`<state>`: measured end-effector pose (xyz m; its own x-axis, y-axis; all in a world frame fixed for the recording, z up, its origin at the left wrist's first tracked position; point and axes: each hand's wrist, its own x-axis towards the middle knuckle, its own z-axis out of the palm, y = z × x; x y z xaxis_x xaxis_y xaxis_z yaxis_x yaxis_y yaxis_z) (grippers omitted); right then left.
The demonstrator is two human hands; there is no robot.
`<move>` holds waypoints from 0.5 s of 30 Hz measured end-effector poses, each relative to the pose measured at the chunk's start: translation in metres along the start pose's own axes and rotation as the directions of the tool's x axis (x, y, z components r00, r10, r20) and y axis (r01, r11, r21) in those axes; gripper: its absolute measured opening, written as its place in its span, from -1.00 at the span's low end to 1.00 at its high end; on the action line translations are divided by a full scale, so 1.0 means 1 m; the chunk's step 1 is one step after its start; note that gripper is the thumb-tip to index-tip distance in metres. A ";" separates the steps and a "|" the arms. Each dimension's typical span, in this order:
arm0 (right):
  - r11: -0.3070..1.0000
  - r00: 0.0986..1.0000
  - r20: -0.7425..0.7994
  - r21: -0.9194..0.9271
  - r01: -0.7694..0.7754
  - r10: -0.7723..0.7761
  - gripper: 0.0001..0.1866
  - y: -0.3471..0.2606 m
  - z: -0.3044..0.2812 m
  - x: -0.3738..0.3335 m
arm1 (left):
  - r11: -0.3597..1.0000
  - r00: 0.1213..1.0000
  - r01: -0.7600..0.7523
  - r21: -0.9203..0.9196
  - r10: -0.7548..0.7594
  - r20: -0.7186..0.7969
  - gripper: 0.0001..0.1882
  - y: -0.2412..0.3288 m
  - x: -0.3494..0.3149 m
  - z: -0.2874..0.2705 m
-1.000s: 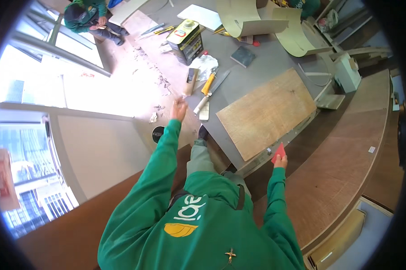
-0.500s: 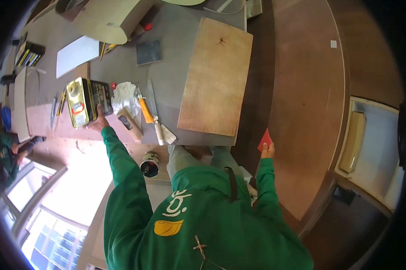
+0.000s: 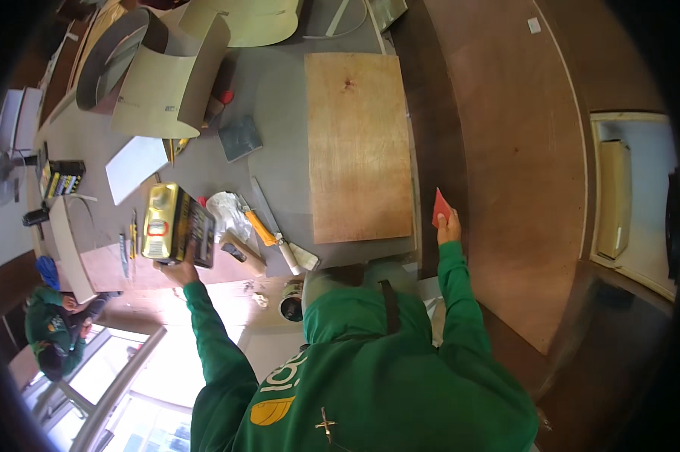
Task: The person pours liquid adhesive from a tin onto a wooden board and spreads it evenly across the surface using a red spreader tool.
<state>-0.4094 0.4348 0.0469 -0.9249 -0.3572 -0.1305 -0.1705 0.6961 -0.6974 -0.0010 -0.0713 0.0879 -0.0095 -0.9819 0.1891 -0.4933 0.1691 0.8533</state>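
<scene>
My left hand (image 3: 180, 271) grips a rectangular black and gold tin can (image 3: 161, 218) near the table's front edge, its gold top with a round cap and red handle facing up toward me. Over on the right, my right hand (image 3: 449, 227) pinches a flat red piece with a pointed corner (image 3: 440, 203), perhaps a spreader; its exact kind is unclear. Between my hands a plywood board (image 3: 360, 151) lies flat on the grey table. Right of the can are a crumpled white cloth (image 3: 227, 213), an orange-handled tool (image 3: 259, 227), a long blade tool (image 3: 272, 215) and a wooden block tool (image 3: 243, 255).
An open paint can (image 3: 291, 300) stands below the table edge. Curved thin panels (image 3: 166, 87), a white sheet (image 3: 136, 167) and a dark square pad (image 3: 239, 138) lie farther back. Another person (image 3: 57, 324) in green sits at far left. A brown panel (image 3: 513, 166) spans the right.
My view has shifted, so the table sits differently in the picture. Both hands still hold the tin can and the red piece; the can remains beside the white cloth.
</scene>
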 end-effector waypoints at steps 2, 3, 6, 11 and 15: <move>0.954 0.965 0.233 0.241 -0.180 0.123 -0.66 -0.013 0.017 0.005 | 0.998 0.993 0.003 -0.058 0.004 0.121 0.05 0.030 -0.018 -0.003; 0.849 0.879 0.440 0.380 -0.366 0.183 -0.67 -0.023 0.033 0.004 | 0.996 0.981 0.042 -0.076 -0.026 0.191 0.01 0.057 -0.026 -0.002; 0.872 0.531 0.843 0.320 -0.370 -0.084 -0.60 -0.063 0.109 0.001 | 0.998 0.921 0.058 0.029 -0.065 0.384 -0.01 0.098 -0.046 0.008; 0.784 0.251 0.747 0.613 0.098 -0.616 -0.21 -0.124 0.238 0.000 | 0.994 0.787 0.007 0.112 -0.075 0.612 -0.12 0.164 -0.069 0.054; 0.820 0.121 0.812 0.556 0.134 -0.570 -0.06 -0.157 0.244 0.033 | 0.981 0.712 -0.085 0.173 -0.061 0.699 -0.14 0.227 -0.079 0.101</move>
<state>-0.3302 0.1621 -0.0195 0.2611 -0.9463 -0.1904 -0.0746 0.1769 -0.9814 -0.2004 0.0357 0.2179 -0.5847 -0.7694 -0.2574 -0.6337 0.2350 0.7370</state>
